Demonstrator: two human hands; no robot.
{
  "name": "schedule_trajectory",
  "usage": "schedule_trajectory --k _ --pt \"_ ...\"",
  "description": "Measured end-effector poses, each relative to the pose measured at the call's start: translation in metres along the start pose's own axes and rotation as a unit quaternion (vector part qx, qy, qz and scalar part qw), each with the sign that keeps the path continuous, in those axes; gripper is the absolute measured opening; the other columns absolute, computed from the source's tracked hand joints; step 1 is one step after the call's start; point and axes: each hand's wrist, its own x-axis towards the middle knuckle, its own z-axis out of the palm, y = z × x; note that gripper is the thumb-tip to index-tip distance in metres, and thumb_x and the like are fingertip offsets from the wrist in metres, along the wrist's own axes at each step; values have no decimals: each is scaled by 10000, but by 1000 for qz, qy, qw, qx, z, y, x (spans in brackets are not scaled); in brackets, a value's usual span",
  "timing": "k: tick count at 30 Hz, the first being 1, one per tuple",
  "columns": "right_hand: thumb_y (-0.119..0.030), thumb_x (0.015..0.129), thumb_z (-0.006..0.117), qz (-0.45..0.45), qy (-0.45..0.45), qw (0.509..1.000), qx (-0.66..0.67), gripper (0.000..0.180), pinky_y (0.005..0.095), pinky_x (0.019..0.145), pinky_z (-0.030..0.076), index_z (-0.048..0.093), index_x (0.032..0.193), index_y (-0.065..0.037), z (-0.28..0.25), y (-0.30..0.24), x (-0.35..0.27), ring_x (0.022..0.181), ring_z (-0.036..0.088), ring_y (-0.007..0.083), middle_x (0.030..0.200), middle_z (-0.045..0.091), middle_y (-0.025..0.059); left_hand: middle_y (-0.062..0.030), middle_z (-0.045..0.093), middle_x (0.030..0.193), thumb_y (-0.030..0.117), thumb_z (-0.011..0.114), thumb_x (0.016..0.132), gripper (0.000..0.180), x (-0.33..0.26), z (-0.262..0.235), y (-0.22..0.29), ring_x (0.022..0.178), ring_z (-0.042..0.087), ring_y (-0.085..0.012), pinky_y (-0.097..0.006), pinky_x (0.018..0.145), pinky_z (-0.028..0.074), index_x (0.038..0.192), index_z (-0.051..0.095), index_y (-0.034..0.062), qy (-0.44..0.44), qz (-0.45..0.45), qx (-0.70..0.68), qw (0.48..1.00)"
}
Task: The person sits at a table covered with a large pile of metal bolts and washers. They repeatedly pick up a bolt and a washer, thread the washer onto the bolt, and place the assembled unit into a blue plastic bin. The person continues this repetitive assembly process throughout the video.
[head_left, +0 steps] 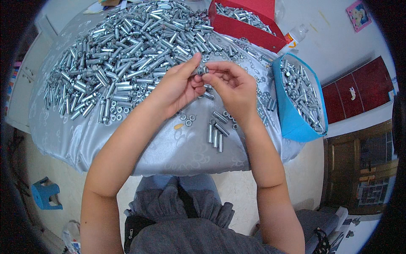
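Note:
My left hand [175, 89] and my right hand [237, 89] meet above the table, in front of the large pile. Between their fingertips they pinch a small shiny hex nut [203, 70]. Whether a bolt runs through it is hidden by my fingers. My left thumb points up beside it, and the right thumb and forefinger close on it from the other side. Below my right hand lie several metal sleeves [215, 143]. A few loose nuts [188, 120] rest on the cloth below my left hand.
A heap of metal sleeve bolts [127, 51] covers the far left of the table with a silvery cloth [169, 156]. A red box [253, 36] and a blue fabric bin [298, 129] hold more. A plastic bottle [297, 36] stands behind. A blue stool [45, 194] is on the floor.

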Motion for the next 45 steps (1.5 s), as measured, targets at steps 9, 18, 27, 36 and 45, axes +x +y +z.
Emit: schedule_trajectory --k 9,18,27,36,45 --pt "-111 783 598 -101 -9 961 -257 138 258 576 434 545 839 4 -5 2 2 627 549 147 734 576 103 48 415 622 364 526 849 273 -3 7 0 541 380 -47 -186 518 347 793 498 98 94 52 161 981" --pt "-161 776 605 -80 -38 963 -255 154 274 538 411 553 789 -16 -7 0 2 570 505 172 675 540 105 48 417 615 359 542 838 275 -4 6 0 551 399 -43 -189 506 350 758 517 98 102 72 202 971" --pt "-163 763 619 -16 -30 967 -253 141 259 532 410 610 774 -23 -12 1 2 538 488 149 624 538 75 44 417 609 358 547 836 278 -5 7 0 547 406 -44 -186 501 348 810 530 82 98 62 241 964" --pt "-137 725 657 -89 -29 956 -277 186 243 558 417 607 874 -37 -17 -9 7 656 535 136 771 582 50 43 387 598 323 545 845 249 0 0 0 524 367 -60 -216 502 333 795 494 84 103 50 150 982" --pt "-146 688 681 -74 -89 910 -398 217 258 568 424 602 863 -46 -28 -10 4 635 527 154 757 564 69 38 392 607 324 543 846 262 -4 4 2 543 381 -52 -201 497 335 786 505 72 78 57 175 980"
